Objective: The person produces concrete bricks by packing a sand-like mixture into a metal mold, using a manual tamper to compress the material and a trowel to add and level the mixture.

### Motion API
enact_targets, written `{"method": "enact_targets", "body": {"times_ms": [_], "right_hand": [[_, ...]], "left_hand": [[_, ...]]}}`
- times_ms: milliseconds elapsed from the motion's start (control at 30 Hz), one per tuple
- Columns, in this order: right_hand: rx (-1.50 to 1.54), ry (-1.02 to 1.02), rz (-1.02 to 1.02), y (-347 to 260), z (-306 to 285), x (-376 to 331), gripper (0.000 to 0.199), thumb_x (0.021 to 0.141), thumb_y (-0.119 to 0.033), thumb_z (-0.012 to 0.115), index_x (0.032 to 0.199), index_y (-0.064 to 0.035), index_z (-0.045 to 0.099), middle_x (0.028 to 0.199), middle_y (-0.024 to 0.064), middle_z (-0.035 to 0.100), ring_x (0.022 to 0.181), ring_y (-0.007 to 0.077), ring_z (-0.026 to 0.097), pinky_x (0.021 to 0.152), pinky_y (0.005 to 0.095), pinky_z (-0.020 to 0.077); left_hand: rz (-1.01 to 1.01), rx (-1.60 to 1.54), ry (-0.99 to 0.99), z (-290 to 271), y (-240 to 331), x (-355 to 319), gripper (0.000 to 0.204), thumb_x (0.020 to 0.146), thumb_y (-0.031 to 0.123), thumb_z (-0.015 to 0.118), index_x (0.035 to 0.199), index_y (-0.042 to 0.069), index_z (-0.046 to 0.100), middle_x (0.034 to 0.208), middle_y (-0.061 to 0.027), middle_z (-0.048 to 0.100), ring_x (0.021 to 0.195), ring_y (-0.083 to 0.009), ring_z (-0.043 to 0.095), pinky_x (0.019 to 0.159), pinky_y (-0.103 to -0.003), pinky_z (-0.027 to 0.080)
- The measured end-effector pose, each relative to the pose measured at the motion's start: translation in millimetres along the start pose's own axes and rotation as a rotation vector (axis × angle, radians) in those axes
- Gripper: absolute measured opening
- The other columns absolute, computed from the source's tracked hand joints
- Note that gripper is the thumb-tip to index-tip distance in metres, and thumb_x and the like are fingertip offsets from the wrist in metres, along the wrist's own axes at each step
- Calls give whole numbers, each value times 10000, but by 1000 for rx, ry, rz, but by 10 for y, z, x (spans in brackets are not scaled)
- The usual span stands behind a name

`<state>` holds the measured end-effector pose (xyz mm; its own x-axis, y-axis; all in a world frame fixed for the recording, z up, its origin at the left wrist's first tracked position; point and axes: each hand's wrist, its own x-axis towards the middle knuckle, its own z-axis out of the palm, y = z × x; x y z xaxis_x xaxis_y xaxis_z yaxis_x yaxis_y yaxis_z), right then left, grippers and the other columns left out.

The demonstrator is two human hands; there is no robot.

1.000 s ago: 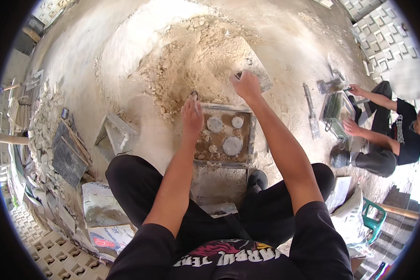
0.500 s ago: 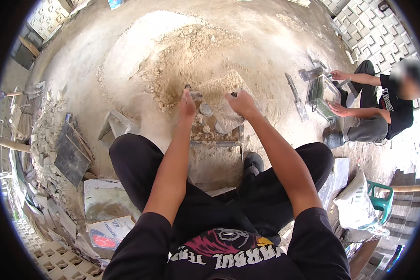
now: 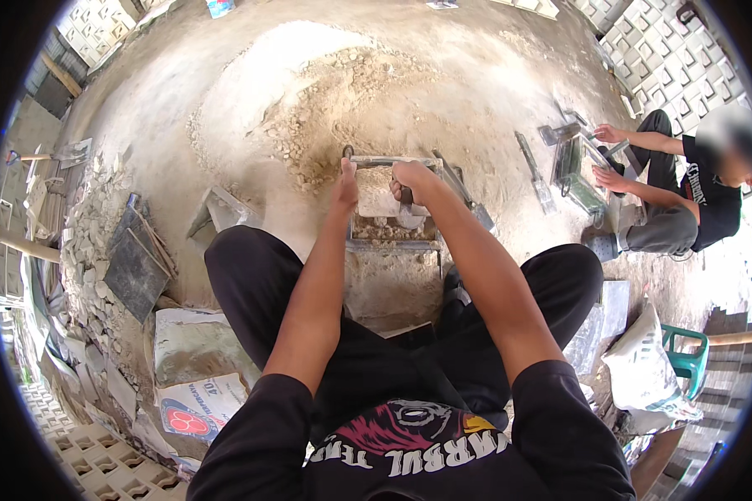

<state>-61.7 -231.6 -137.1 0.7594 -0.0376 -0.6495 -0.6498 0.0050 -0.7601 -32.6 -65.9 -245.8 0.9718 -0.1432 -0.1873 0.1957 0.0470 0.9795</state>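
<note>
A rectangular metal mould (image 3: 390, 244) filled with sandy mortar sits on the ground between my knees. My left hand (image 3: 345, 187) grips the mould's far left corner, beside its top bar (image 3: 376, 159). My right hand (image 3: 411, 179) is closed around the handle of a small trowel (image 3: 409, 215), and the blade lies down inside the mould on the mortar. Just beyond the mould is a heap of sand and gravel (image 3: 342, 100).
Another person (image 3: 685, 196) sits at the right, both hands on a second metal mould (image 3: 575, 163). A long trowel (image 3: 533, 175) lies between us. Dark slabs (image 3: 134, 269) and cement bags (image 3: 199, 405) lie at my left. A green chair (image 3: 687, 351) and patterned blocks (image 3: 668, 50) stand at the right.
Both hands were flat over a plate with round holes in the mould. Now the left hand grips the frame corner and the right hand holds a trowel in the mortar.
</note>
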Motion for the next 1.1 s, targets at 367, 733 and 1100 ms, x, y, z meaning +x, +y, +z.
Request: {"method": "enact_targets", "body": {"times_ms": [367, 733, 1100], "right_hand": [[54, -13, 90, -316, -87, -76, 132, 907, -59, 385, 778, -42, 404, 573, 12, 415, 427, 75, 405, 354, 226, 350], [30, -160, 261, -756, -669, -479, 242, 953, -118, 443, 869, 98, 515, 605, -11, 459, 410, 29, 385, 328, 175, 334], [-620, 518, -171, -841, -1146, 198, 609, 842, -581, 613, 779, 24, 631, 632, 95, 616, 552, 183, 622, 473, 337, 477]], "left_hand": [[-26, -39, -138, -11, -205, 225, 869, 974, 638, 202, 1393, -103, 378, 1468, -202, 394, 1387, -247, 341, 1134, -299, 212], [123, 143, 120, 48, 104, -112, 640, 1010, 504, 305, 1261, -28, 557, 1160, -219, 634, 1112, -313, 591, 961, -360, 424], [198, 651, 147, 95, 431, -202, 555, 1019, 388, 310, 1328, -50, 456, 1289, -284, 523, 1233, -432, 467, 1043, -437, 373]]}}
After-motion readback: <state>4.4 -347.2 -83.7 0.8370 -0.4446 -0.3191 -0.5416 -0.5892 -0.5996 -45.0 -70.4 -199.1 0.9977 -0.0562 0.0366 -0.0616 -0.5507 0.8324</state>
